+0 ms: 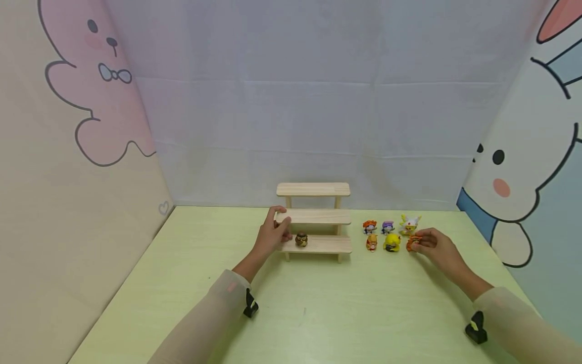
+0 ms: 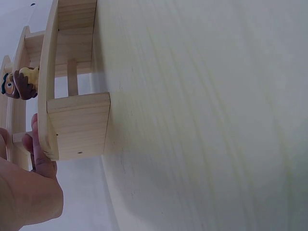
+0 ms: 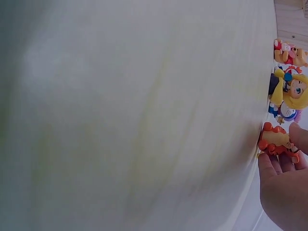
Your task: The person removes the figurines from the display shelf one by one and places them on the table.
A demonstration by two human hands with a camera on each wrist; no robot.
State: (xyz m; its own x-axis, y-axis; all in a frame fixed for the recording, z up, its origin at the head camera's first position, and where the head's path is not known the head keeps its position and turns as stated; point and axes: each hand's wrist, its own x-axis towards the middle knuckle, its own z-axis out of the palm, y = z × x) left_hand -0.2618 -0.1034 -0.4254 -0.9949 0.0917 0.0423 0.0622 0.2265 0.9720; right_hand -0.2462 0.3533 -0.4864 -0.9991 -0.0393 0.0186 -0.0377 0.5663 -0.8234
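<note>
A three-tier wooden display shelf (image 1: pixel 325 217) stands at the back of the table. My left hand (image 1: pixel 272 233) grips its left end, by the middle and lower boards; the left wrist view shows the hand (image 2: pixel 31 190) against the board ends. On the lowest board stands a brown owl figurine (image 1: pixel 301 239). Over to the right, my right hand (image 1: pixel 437 250) pinches an orange figurine (image 3: pixel 276 142) with a cream belly, thumb on one side and fingers on the other. The figurine is upright at the table surface, partly covered by the fingers in the head view.
Left of the orange figurine are a yellow-haired figurine (image 1: pixel 391 243) and a bear figurine (image 1: pixel 372 242). Behind them stand a white-and-yellow figurine (image 1: pixel 409 224), a purple-topped figurine (image 1: pixel 388 227) and a red-topped figurine (image 1: pixel 370 226). A pale curtain (image 1: pixel 318 111) hangs behind the table.
</note>
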